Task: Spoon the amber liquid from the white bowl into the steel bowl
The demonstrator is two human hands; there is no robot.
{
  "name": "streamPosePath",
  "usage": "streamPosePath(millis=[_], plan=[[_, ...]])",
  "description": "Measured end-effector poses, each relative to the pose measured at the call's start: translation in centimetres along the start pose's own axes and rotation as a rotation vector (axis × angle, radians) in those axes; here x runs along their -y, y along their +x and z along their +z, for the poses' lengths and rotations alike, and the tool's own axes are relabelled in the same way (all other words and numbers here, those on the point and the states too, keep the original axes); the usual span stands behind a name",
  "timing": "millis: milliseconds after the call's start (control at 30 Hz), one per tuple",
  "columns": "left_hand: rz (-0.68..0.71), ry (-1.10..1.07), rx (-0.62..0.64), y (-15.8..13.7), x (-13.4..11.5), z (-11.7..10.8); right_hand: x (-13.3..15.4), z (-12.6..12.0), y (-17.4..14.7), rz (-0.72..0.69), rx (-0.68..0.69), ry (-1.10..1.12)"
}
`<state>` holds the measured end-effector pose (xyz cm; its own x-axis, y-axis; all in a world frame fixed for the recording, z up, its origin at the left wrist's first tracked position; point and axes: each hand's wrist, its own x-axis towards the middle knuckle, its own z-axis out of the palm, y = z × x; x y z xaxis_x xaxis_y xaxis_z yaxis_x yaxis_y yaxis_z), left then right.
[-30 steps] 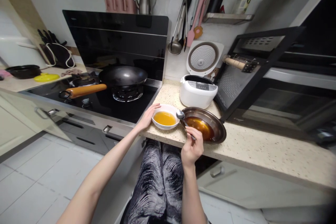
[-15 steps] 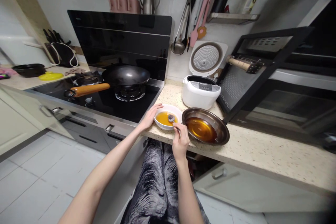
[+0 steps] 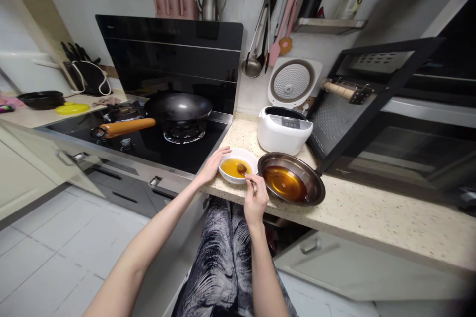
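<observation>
A white bowl (image 3: 253,157) with yellow-orange liquid (image 3: 229,166) stands at the counter's front edge. My left hand (image 3: 212,164) grips its left rim, fingers on the outer wall and edge. Over the near right rim, my right hand (image 3: 256,195) pinches the handle of a small spoon (image 3: 241,169). The spoon's bowl dips in the liquid, and most of its handle is hidden by my fingers. Close by on the right sits a metal basin (image 3: 314,189) holding darker amber liquid (image 3: 284,183).
Behind the bowls stands a white rice cooker (image 3: 284,138) with its lid raised. A black wok (image 3: 180,106) with a wooden handle rests on the gas stove (image 3: 148,146) to the left. A dark oven (image 3: 401,153) borders the counter (image 3: 372,213) at right. Utensils (image 3: 275,49) hang above.
The spoon's bowl has sunk from the surface into the liquid and now looks amber instead of grey. Both hands stay in nearly the same place.
</observation>
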<state>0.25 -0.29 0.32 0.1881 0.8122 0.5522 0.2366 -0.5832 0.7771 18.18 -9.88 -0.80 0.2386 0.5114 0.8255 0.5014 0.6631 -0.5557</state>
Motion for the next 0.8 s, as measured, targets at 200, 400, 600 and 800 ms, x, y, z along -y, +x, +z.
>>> streamPosePath(millis=[200, 400, 600, 800], plan=[[-0.006, 0.003, 0.0, 0.0, -0.1, 0.0, -0.2, 0.2, -0.5, 0.038, -0.052, 0.039], [-0.001, 0.006, 0.007, 0.0, -0.1, 0.0, -0.4, 0.4, -1.1, 0.046, -0.082, 0.063], [0.008, -0.004, 0.0, 0.0, 0.1, 0.0, -0.4, 0.3, -1.4, 0.029, -0.121, 0.095], [0.0, 0.001, 0.002, 0.0, 0.3, 0.1, -0.2, -0.1, -1.2, 0.026, -0.147, 0.091]])
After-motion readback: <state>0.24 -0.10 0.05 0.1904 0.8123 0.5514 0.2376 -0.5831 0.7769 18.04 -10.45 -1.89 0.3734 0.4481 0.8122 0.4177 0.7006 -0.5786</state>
